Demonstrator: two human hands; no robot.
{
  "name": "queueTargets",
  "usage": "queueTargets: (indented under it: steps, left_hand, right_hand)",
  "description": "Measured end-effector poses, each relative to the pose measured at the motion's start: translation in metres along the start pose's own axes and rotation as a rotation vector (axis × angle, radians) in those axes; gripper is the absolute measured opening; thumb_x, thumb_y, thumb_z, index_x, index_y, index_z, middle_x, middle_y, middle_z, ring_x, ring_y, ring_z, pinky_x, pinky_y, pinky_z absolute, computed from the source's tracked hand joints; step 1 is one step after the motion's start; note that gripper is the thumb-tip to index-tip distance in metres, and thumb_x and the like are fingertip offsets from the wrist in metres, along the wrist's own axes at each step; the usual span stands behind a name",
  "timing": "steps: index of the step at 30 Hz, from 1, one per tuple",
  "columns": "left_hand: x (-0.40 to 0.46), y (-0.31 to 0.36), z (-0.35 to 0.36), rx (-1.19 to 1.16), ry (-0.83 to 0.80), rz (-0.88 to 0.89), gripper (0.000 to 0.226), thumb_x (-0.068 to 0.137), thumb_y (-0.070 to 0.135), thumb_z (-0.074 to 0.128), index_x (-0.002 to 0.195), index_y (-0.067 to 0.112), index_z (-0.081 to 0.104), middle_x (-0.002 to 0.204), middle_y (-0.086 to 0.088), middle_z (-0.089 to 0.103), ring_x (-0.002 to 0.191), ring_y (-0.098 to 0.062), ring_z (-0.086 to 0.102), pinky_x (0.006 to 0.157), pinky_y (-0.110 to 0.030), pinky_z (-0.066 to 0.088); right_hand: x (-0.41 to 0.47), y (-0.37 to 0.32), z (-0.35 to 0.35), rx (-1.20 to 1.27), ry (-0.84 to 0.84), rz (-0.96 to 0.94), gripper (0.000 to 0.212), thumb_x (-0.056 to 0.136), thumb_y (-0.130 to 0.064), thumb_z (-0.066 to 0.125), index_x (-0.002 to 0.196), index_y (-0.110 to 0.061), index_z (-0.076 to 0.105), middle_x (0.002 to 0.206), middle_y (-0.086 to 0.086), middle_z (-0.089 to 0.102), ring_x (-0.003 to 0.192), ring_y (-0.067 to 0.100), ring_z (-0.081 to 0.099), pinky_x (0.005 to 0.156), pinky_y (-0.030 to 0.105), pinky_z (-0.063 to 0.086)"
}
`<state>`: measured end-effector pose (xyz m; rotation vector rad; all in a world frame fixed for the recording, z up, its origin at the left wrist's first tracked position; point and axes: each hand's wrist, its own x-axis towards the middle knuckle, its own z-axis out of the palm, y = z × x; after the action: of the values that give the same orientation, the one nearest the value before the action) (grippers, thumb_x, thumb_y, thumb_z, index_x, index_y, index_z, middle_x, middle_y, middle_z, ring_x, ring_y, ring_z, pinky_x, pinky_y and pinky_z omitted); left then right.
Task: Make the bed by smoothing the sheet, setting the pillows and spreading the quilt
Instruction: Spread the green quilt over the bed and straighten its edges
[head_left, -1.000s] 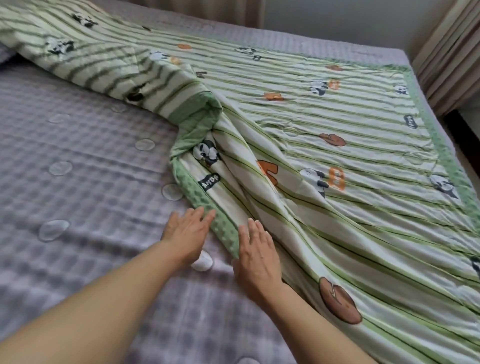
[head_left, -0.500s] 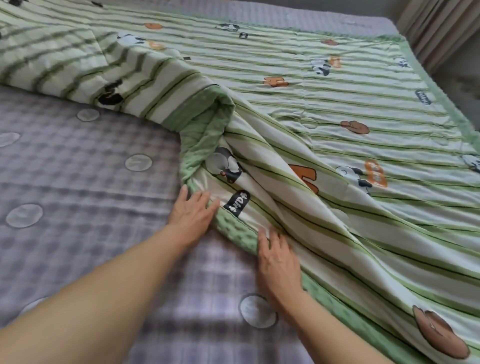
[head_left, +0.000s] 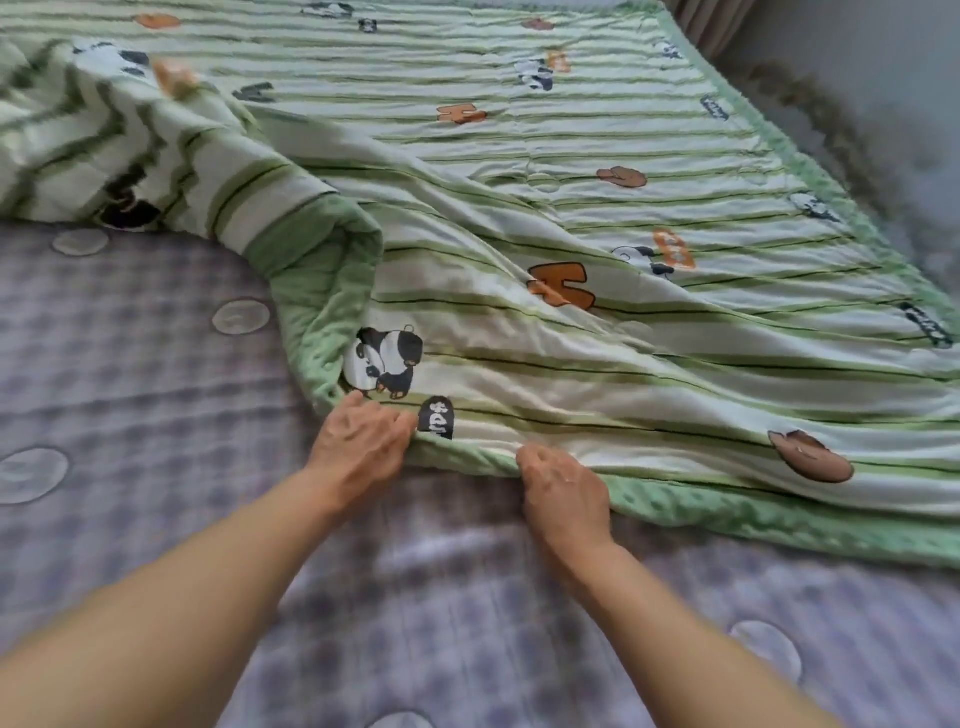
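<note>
Where fingers lay flat before, left hand (head_left: 361, 441) and right hand (head_left: 563, 486) now pinch the quilt (head_left: 571, 338) edge.

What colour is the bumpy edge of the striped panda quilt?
Light green dotted border, clearest in the head view.

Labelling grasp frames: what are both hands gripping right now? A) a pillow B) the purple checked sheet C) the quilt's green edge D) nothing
C: the left hand and right hand both curl their fingers on the green edge of the quilt, which lies on the purple checked sheet.
</note>
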<state>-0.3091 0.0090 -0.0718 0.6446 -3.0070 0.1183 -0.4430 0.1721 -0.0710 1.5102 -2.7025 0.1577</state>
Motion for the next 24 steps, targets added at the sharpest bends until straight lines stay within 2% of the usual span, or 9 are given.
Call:
queueTargets:
  steps: [3, 8, 10, 12, 15, 17, 20, 22, 24]
  left_hand:
    - [-0.043, 0.018, -0.009, -0.048, -0.032, 0.03, 0.014, 0.067, 0.018, 0.04, 0.058, 0.019, 0.051, 0.045, 0.001, 0.055, 0.038, -0.021, 0.054, 0.04, -0.02, 0.029]
    - [-0.103, 0.051, -0.031, -0.066, -0.019, 0.023, 0.013, 0.069, 0.018, 0.034, 0.062, 0.02, 0.045, 0.04, -0.001, 0.052, 0.032, -0.018, 0.052, 0.039, -0.018, 0.015]
    - [-0.132, 0.067, -0.043, -0.036, -0.018, 0.0, 0.007, 0.066, 0.016, 0.043, 0.062, 0.021, 0.045, 0.039, -0.001, 0.052, 0.03, -0.016, 0.051, 0.04, -0.018, 0.011]
    - [-0.16, 0.081, -0.046, -0.05, -0.047, -0.015, 0.013, 0.058, 0.018, 0.057, 0.063, 0.021, 0.045, 0.041, -0.001, 0.054, 0.031, -0.016, 0.052, 0.04, -0.019, 0.013]
    - [-0.197, 0.098, -0.041, -0.151, -0.128, -0.035, 0.017, 0.059, 0.018, 0.061, 0.066, 0.021, 0.046, 0.046, -0.003, 0.057, 0.038, -0.02, 0.057, 0.034, -0.02, 0.026]
    - [-0.208, 0.107, -0.045, -0.176, -0.17, -0.049, 0.009, 0.071, 0.014, 0.05, 0.075, 0.02, 0.045, 0.059, -0.006, 0.064, 0.053, -0.024, 0.064, 0.042, -0.025, 0.035]
    - [-0.211, 0.112, -0.052, -0.22, -0.314, -0.051, 0.003, 0.091, 0.02, 0.035, 0.092, 0.02, 0.038, 0.094, -0.008, 0.066, 0.089, -0.031, 0.063, 0.065, -0.032, 0.036]
    - [-0.209, 0.108, -0.053, -0.25, -0.322, 0.013, 0.018, 0.097, 0.037, 0.037, 0.097, 0.019, 0.039, 0.102, -0.004, 0.063, 0.095, -0.029, 0.06, 0.073, -0.034, 0.041]
    - [-0.21, 0.098, -0.053, -0.226, -0.291, 0.079, 0.041, 0.088, 0.056, 0.049, 0.104, 0.018, 0.046, 0.104, -0.001, 0.057, 0.096, -0.025, 0.058, 0.073, -0.035, 0.042]
  right_hand:
    - [-0.035, -0.005, -0.01, -0.019, 0.048, 0.007, 0.028, 0.058, -0.009, 0.033, 0.047, -0.017, 0.057, 0.044, -0.001, 0.054, 0.035, 0.02, 0.053, 0.03, 0.017, 0.025]
    - [-0.1, -0.009, -0.032, -0.029, 0.07, 0.007, 0.032, 0.056, -0.011, 0.028, 0.043, -0.019, 0.056, 0.04, 0.001, 0.051, 0.032, 0.017, 0.052, 0.032, 0.015, 0.019]
    - [-0.127, -0.013, -0.038, -0.021, 0.083, 0.019, 0.032, 0.056, -0.011, 0.028, 0.043, -0.019, 0.056, 0.039, 0.002, 0.051, 0.031, 0.016, 0.052, 0.039, 0.015, 0.015]
    - [-0.15, -0.017, -0.039, -0.027, 0.09, 0.018, 0.031, 0.057, -0.011, 0.029, 0.043, -0.017, 0.056, 0.038, 0.002, 0.05, 0.031, 0.017, 0.051, 0.034, 0.013, 0.021]
    - [-0.186, -0.024, -0.036, -0.026, 0.105, 0.008, 0.032, 0.056, -0.008, 0.027, 0.041, -0.016, 0.054, 0.036, 0.002, 0.048, 0.028, 0.019, 0.048, 0.031, 0.014, 0.028]
    - [-0.202, -0.027, -0.038, -0.059, 0.089, 0.005, 0.033, 0.056, -0.008, 0.026, 0.039, -0.016, 0.054, 0.034, 0.002, 0.046, 0.025, 0.019, 0.046, 0.03, 0.013, 0.029]
    - [-0.205, -0.029, -0.044, -0.114, 0.082, -0.006, 0.03, 0.056, -0.009, 0.03, 0.038, -0.014, 0.053, 0.032, 0.004, 0.046, 0.023, 0.02, 0.046, 0.03, 0.014, 0.03]
    - [-0.203, -0.032, -0.048, -0.138, 0.058, -0.003, 0.02, 0.055, -0.005, 0.044, 0.042, -0.014, 0.055, 0.033, 0.004, 0.047, 0.024, 0.022, 0.048, 0.03, 0.018, 0.034]
    - [-0.201, -0.039, -0.051, -0.155, -0.079, 0.032, 0.018, 0.05, -0.001, 0.067, 0.063, -0.012, 0.064, 0.053, 0.007, 0.06, 0.043, 0.027, 0.06, 0.042, 0.029, 0.045]
